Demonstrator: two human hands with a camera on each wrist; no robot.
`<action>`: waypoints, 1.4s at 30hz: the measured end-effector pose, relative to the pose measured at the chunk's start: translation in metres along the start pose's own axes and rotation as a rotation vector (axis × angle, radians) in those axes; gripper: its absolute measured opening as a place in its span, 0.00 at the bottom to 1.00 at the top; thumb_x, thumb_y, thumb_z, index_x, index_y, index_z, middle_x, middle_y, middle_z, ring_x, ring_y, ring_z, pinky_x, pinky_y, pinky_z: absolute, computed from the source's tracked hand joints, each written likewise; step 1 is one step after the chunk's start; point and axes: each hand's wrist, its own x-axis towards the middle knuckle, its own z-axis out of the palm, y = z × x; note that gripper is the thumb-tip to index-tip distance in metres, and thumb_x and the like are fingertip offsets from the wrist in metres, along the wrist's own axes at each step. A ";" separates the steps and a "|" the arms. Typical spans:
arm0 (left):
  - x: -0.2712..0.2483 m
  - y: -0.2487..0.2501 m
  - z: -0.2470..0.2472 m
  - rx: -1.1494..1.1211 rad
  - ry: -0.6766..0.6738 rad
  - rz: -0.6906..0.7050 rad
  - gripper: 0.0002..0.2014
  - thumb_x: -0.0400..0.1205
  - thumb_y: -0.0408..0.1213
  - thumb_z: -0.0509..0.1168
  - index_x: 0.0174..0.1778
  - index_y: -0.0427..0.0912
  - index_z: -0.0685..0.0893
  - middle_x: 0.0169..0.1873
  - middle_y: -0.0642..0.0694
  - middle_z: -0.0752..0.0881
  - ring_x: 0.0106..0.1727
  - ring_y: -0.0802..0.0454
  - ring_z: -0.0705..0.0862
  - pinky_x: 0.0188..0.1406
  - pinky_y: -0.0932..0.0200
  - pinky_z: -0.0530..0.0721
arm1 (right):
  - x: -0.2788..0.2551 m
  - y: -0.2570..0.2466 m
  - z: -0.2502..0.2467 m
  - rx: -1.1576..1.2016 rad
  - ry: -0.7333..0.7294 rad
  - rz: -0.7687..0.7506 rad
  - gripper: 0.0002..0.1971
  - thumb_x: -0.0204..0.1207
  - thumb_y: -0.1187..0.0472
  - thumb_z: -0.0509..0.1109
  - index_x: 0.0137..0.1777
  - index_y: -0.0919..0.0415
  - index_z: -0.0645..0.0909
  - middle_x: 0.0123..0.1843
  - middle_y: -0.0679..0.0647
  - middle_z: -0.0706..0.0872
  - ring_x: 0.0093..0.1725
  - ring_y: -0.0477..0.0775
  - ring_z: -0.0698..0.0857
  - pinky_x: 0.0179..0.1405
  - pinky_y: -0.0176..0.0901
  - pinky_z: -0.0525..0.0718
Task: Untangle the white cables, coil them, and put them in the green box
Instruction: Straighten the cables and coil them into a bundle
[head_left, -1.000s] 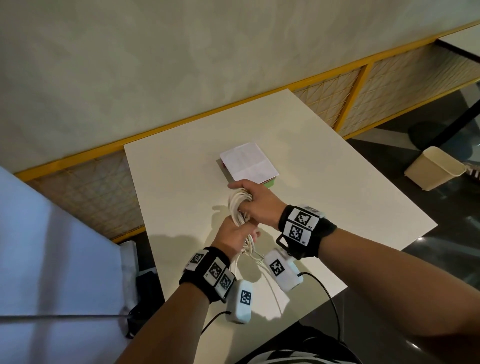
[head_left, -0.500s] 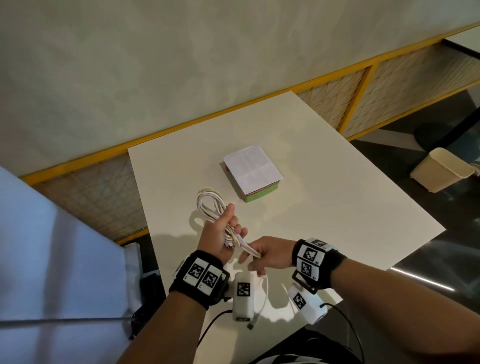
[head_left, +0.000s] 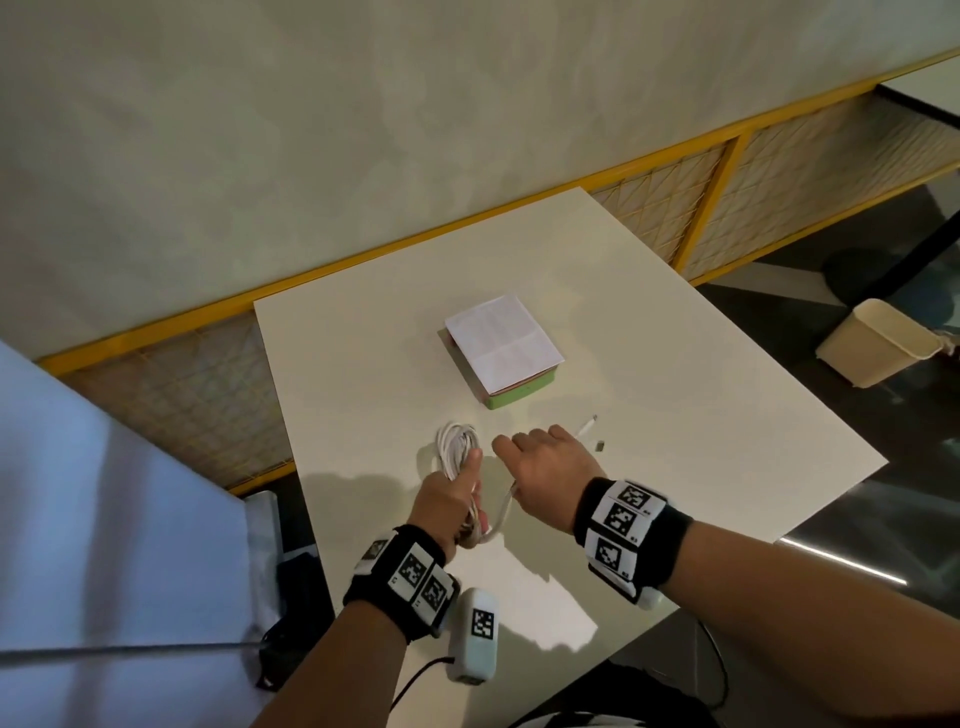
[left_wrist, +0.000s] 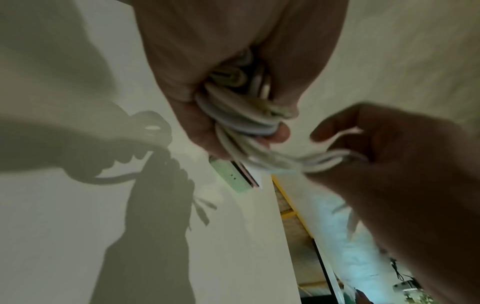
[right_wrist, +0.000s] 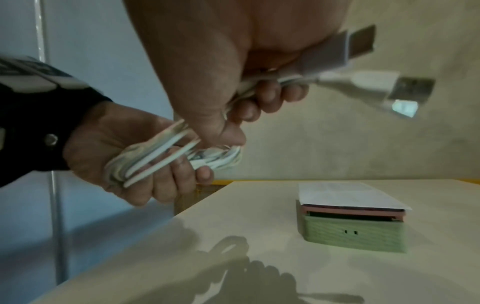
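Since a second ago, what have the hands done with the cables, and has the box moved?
The right hand let go of the coil, dropped toward the table's near edge, then swung out right; it now grips the cable ends, plugs sticking out. The left hand took over the coiled white cables and holds them upright. The green box has not moved and the paper is on top as before.

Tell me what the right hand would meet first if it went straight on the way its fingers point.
Probably the small green box with the white paper sheet on top. The right hand, holding white cable ends, points roughly that way; depth and height are uncertain.
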 end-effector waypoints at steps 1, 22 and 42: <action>0.001 -0.004 0.002 0.026 -0.014 -0.031 0.26 0.77 0.61 0.66 0.29 0.39 0.80 0.20 0.44 0.79 0.17 0.48 0.76 0.23 0.62 0.74 | 0.002 -0.003 0.000 0.005 0.058 -0.009 0.14 0.53 0.63 0.70 0.42 0.58 0.76 0.26 0.50 0.83 0.24 0.55 0.82 0.27 0.40 0.77; -0.030 -0.008 0.017 -0.062 -0.467 -0.093 0.33 0.77 0.68 0.50 0.57 0.41 0.79 0.31 0.44 0.83 0.21 0.56 0.78 0.17 0.65 0.73 | 0.025 0.000 -0.027 0.446 -0.408 -0.057 0.38 0.68 0.66 0.69 0.76 0.49 0.58 0.59 0.57 0.82 0.57 0.60 0.80 0.51 0.54 0.83; -0.018 -0.014 -0.007 -0.169 -0.243 -0.135 0.10 0.85 0.36 0.60 0.38 0.39 0.77 0.17 0.51 0.73 0.15 0.54 0.72 0.17 0.63 0.75 | 0.009 0.065 0.008 0.968 -0.328 0.322 0.21 0.75 0.49 0.69 0.67 0.51 0.77 0.52 0.52 0.82 0.49 0.51 0.81 0.52 0.38 0.76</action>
